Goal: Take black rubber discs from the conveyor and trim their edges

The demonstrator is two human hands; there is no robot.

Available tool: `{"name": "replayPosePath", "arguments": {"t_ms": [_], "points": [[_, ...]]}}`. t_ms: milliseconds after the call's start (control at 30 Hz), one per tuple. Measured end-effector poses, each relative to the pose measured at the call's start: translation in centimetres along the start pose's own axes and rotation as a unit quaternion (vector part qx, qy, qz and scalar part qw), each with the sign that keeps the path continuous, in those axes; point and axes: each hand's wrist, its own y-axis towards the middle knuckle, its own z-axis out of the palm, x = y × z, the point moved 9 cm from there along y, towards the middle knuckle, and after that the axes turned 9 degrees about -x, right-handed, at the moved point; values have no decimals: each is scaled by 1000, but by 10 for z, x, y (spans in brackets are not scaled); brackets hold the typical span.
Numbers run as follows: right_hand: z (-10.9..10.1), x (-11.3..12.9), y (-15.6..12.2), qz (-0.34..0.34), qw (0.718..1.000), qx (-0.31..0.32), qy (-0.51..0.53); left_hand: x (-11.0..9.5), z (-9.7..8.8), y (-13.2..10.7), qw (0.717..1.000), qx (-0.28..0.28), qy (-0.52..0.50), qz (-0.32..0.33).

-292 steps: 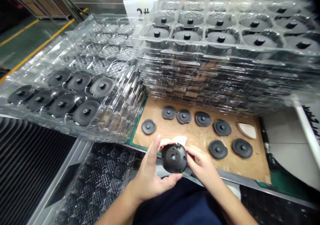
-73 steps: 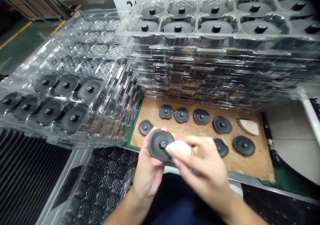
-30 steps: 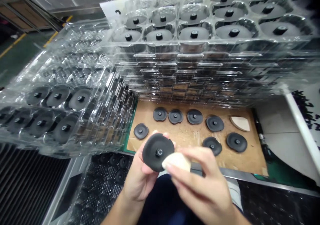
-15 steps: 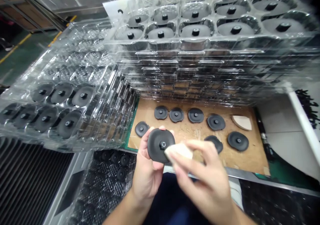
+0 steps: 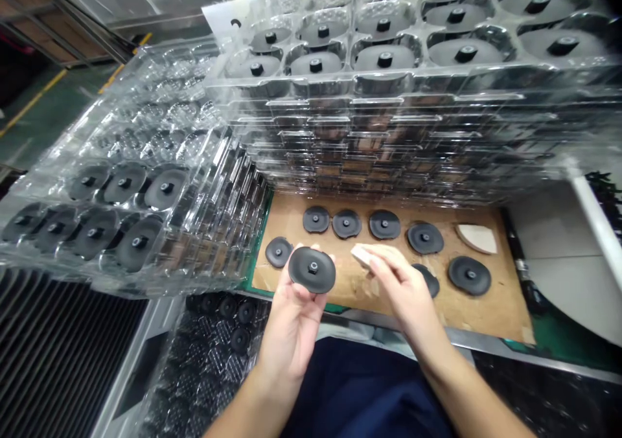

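My left hand (image 5: 296, 318) grips a black oval plastic disc (image 5: 306, 277) from below, its short central stem facing up. A small white sponge-like wedge (image 5: 362, 254) is pinched in the fingers of my right hand (image 5: 401, 282), to the right of the disc and apart from it. Similar black discs lie on the cardboard sheet (image 5: 350, 276): a row behind my hands, one (image 5: 278, 252) left of the held disc, one (image 5: 469, 275) at the right. Another disc (image 5: 427, 280) is partly hidden by my right hand. A second pale wedge (image 5: 477, 238) lies at the right.
Tall stacked clear trays (image 5: 379, 111) holding black discs stand behind the cardboard. Another clear tray stack (image 5: 194, 224) is on the left, partly filled. Lower left is a tray of dark parts (image 5: 208, 354) beside a black ribbed surface (image 5: 63, 347). A white panel edge (image 5: 595, 224) rises at the right.
My right hand has drawn the white wedge off the disc, up and to the right. My left hand has turned and tilted the disc, which sits slightly higher.
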Motion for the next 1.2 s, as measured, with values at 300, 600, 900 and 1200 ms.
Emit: {"name": "replayPosePath", "arguments": {"t_ms": [300,600,900,1200], "points": [[-7,-43,-16,138,990,16,37,5,-5,3,999,-18,18,-27],[48,102,-29,-251,934,202,-156,31,-2,-3,991,0,79,-112],[38,107,-37,-264,942,175,-115,22,14,-8,988,71,82,-114],[37,112,-41,-278,927,203,-146,26,15,-11,985,96,53,-132]]}}
